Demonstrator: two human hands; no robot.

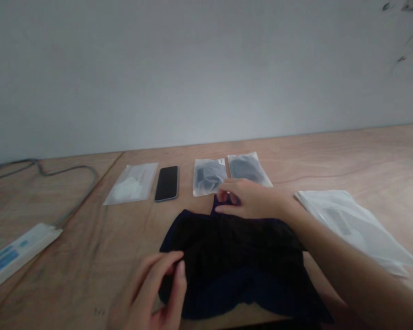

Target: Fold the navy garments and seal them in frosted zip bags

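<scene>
R hand point(244, 197) is pinching dark cloth point(241, 252) by top tab point(216, 202); L hand point(154, 288) is half-curling, grip unclear. Cloth's looking soft, lt.; edges prob. best.

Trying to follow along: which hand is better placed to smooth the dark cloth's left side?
Left, probably: the left hand is at that side of the dark cloth, the right hand at its far edge.

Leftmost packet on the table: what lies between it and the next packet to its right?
A dark-screened phone, lying flat, in the head view.
</scene>
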